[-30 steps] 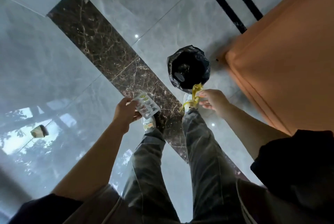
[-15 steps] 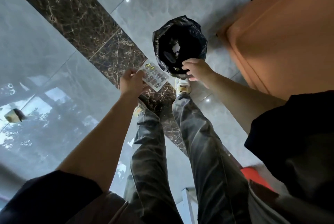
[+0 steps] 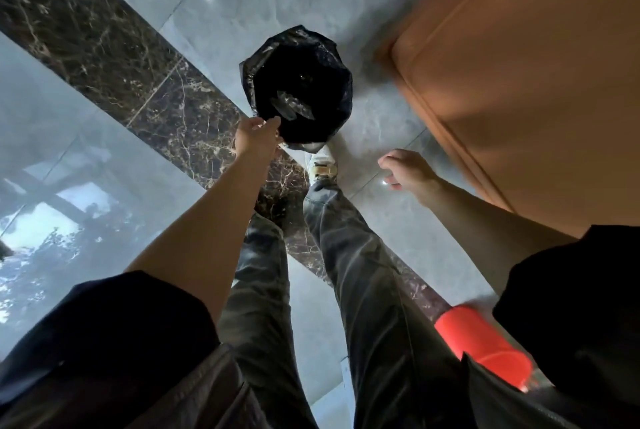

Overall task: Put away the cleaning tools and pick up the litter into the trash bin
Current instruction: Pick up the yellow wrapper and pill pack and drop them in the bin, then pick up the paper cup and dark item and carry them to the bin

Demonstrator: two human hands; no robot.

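While crinkled plastic lines the trash bin [image 3: 322,48], left hand [image 3: 258,136] and right hand [image 3: 405,169] hover, grips slack, empty.

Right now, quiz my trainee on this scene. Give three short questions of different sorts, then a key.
1. True or false: the right hand holds litter.
2. Which hand is at the rim of the bin? A. the left hand. B. the right hand. C. neither.
3. Fill in: the bin looks ___ in colour.

Key: 1 false; 2 A; 3 black.
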